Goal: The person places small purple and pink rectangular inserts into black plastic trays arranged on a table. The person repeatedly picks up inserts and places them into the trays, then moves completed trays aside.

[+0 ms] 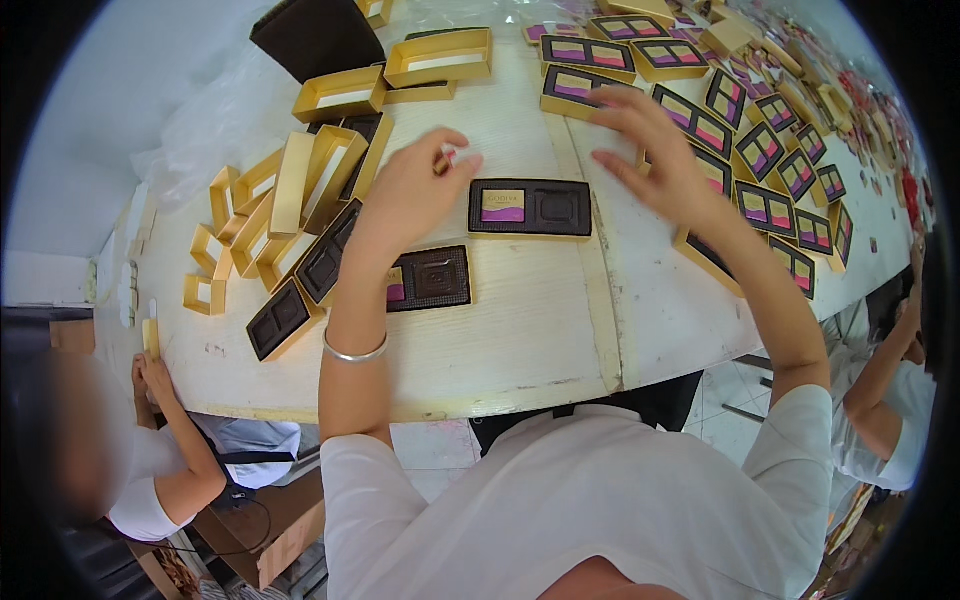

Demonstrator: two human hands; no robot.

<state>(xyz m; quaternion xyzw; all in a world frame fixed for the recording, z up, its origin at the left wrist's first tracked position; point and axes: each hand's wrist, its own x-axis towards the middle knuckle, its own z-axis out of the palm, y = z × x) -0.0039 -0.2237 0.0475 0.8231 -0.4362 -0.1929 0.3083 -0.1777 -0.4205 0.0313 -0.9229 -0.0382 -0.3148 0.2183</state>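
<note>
My left hand (412, 192) is curled, with a small red and gold piece (446, 159) between thumb and fingers; its exact kind is too small to tell. Just right of it lies a gold box with a dark two-hollow tray (562, 209). A gold and purple square (503, 206) fills its left hollow, while the right one is bare. Partly behind my left wrist, a similar box (442, 276) also shows a square at its left. My right hand (655, 150) has its fingers spread, fingertips over the corner of a filled box (572, 88); contact is unclear.
Several filled boxes (768, 207) crowd the table's right side. Empty gold box parts (292, 185) and dark trays (278, 320) are piled at left, with a dark brown box (318, 38) behind. Co-workers sit at left (165, 390) and right (880, 400).
</note>
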